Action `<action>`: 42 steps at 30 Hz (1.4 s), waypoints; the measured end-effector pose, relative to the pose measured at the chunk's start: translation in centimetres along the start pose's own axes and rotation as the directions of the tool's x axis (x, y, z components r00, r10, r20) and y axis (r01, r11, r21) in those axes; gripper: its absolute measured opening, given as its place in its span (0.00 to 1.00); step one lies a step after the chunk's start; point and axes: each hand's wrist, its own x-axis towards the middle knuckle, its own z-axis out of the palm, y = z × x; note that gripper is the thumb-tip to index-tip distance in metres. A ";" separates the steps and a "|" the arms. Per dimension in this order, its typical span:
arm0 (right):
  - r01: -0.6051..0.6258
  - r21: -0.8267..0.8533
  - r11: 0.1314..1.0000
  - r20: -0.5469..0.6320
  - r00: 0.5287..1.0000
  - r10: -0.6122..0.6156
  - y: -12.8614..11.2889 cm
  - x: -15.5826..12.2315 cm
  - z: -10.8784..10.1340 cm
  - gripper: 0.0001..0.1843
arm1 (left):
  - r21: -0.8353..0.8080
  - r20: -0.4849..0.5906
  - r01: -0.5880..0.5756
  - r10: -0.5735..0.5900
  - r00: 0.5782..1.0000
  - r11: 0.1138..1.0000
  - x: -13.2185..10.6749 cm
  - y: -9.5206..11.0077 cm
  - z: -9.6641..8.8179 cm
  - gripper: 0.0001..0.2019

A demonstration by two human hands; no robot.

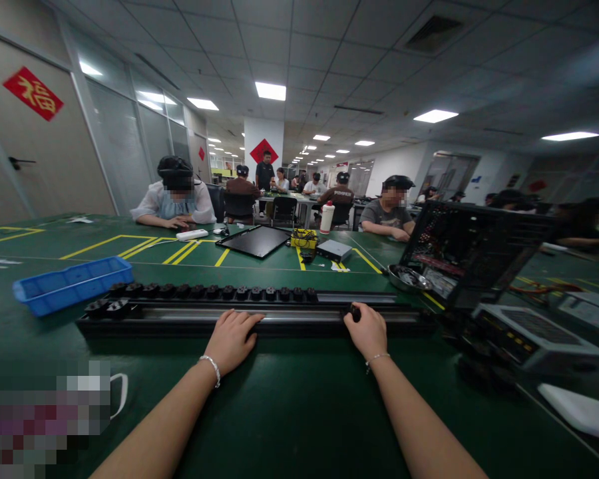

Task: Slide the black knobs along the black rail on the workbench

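A long black rail housing [294, 327] with a silvery inner channel lies crosswise on the green table in front of me. My left hand [231, 340] lies on its near edge around the middle, with the fingers stretched out and nothing held. Toward the rail's right part, my right hand [369, 331] pinches a small black socket module [352, 311], mostly covered by the fingers, at the channel. Two black modules [117, 307] sit at the rail's left end. Behind it, a second black rail [357, 297] carries a row of several black socket modules [228, 292].
A blue plastic bin [74, 283] stands at the left. On the right are a metal bowl [408, 278], an open computer case [472, 253] and a power supply unit [539, 336]. Farther back lies a black panel [253, 241]. Co-workers sit across the table.
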 end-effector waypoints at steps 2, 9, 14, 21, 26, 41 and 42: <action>0.000 0.001 1.000 0.001 1.000 0.000 -0.1 0.0 -0.1 0.18 | 0.002 0.001 0.001 -0.001 1.000 1.000 0.0 0.0 0.0 0.19; -0.009 0.020 1.000 0.013 1.000 0.008 0.0 0.1 -0.1 0.18 | -0.005 0.003 -0.002 0.002 1.000 1.000 0.0 0.0 -0.1 0.19; -0.004 0.019 1.000 0.002 1.000 0.004 0.1 0.1 0.0 0.18 | -0.004 0.002 0.000 0.000 1.000 1.000 0.0 0.0 -0.1 0.19; -0.001 -0.009 1.000 -0.040 0.999 0.001 0.4 0.0 0.4 0.17 | -0.002 -0.004 0.005 -0.005 1.000 1.000 0.1 0.1 -0.2 0.19; -0.006 -0.002 1.000 -0.036 0.999 0.006 0.5 0.1 0.5 0.16 | -0.002 -0.003 0.003 -0.003 1.000 1.000 0.1 0.0 -0.1 0.19; -0.045 0.025 0.999 -0.012 0.999 0.045 0.8 0.3 0.3 0.17 | -0.018 -0.003 0.006 -0.006 1.000 1.000 0.1 0.1 -0.2 0.19; -0.044 0.025 0.999 -0.011 0.999 0.044 0.9 0.3 0.3 0.18 | -0.020 0.000 0.007 -0.007 1.000 1.000 0.1 0.1 -0.2 0.19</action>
